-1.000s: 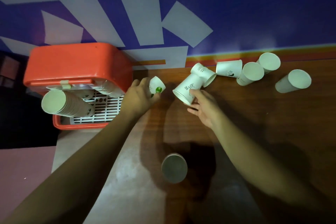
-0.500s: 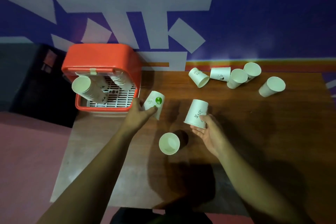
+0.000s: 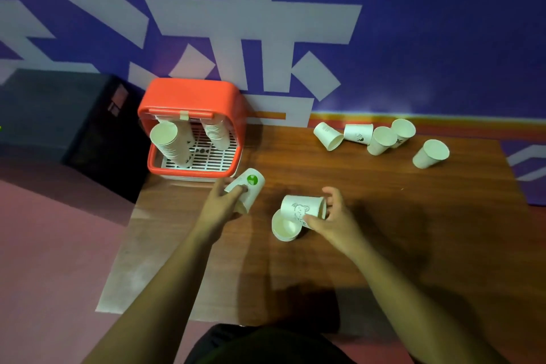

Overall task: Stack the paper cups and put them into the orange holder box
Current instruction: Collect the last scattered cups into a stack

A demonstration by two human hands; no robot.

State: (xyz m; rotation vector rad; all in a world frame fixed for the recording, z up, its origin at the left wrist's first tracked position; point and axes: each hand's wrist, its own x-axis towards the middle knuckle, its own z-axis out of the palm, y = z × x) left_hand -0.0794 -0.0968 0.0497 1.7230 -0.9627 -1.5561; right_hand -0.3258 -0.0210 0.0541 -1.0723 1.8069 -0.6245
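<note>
1. You are in what looks like a public or commercial room, perhaps an office break corner; the exact kind cannot be told.
2. The purple wall (image 3: 443, 23) across the top of the frame carries large pale painted characters, like signage.
3. A wood-grain counter (image 3: 384, 201) at centre right holds disposable paper cups (image 3: 381, 140) and, at upper left, an orange holder box (image 3: 192, 97).

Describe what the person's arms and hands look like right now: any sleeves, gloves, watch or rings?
Both forearms are bare up to the frame edge: no sleeves show. The left hand and right hand wear no gloves, and no watch, band or ring is visible. The lighting is dim, so small jewellery could be missed.
</note>
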